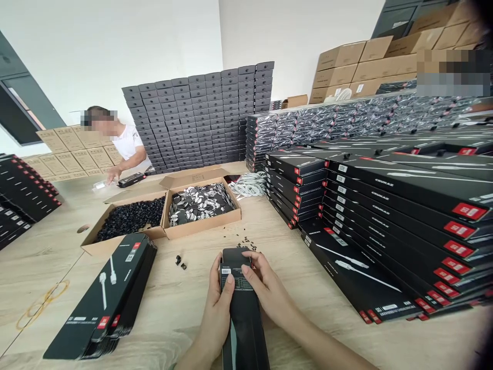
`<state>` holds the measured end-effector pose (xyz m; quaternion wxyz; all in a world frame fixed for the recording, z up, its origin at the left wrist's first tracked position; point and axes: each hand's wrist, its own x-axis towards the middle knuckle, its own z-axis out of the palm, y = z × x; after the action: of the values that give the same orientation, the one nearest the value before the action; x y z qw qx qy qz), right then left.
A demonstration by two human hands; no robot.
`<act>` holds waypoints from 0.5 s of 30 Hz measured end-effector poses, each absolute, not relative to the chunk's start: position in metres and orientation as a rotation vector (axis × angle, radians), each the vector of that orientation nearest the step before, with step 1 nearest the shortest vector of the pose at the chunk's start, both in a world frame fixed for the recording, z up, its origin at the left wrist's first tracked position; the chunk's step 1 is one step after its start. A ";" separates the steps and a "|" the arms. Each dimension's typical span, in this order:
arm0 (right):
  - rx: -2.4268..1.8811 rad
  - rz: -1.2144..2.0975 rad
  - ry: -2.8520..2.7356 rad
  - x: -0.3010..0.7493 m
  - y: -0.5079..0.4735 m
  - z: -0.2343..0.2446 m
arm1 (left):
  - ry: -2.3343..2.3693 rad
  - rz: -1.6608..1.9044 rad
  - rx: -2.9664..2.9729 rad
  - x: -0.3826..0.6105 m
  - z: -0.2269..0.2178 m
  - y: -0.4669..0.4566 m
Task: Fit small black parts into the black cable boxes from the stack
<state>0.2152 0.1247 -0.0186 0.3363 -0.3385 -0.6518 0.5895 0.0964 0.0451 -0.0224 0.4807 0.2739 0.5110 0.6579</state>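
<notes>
A long black retail box (242, 313) lies lengthwise on the wooden table (181, 303) in front of me, its far end flap folded over. My left hand (217, 308) grips its left side, thumb pressed on the label near the top. My right hand (265, 288) wraps the right side, with fingers on the box's far end. A few small black caps (180, 262) lie loose just left of the box's end, and more specks (246, 242) lie beyond it.
A stack of flat black boxes (106, 298) lies at my left. Two open cartons hold small black parts (129, 218) and bagged items (200, 203). White cables (250, 184) lie behind. Tall stacks of black boxes (385, 216) fill the right. A person (123, 146) works at the far left. Rubber bands (40, 303) lie near the left edge.
</notes>
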 end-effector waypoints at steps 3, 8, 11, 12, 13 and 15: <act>-0.876 1.502 -1.650 0.214 0.121 -0.018 | 1.247 1.642 0.670 0.098 -0.020 0.046; -0.948 1.431 -1.711 0.214 0.121 -0.016 | 1.378 1.641 0.718 0.097 -0.021 0.046; -0.995 1.333 -1.799 0.214 0.123 -0.014 | 1.497 1.606 0.771 0.097 -0.024 0.044; -0.998 1.318 -1.811 0.214 0.124 -0.013 | 1.524 1.600 0.774 0.097 -0.025 0.043; -1.001 1.314 -1.813 0.214 0.124 -0.013 | 1.543 1.599 0.773 0.098 -0.025 0.043; -1.018 1.325 -1.804 0.213 0.126 -0.014 | 1.551 1.602 0.775 0.099 -0.027 0.043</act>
<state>0.2130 0.1255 -0.0137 0.3348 -0.3900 -0.6913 0.5078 0.0989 0.0434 -0.0270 0.3804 0.3037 0.6076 0.6276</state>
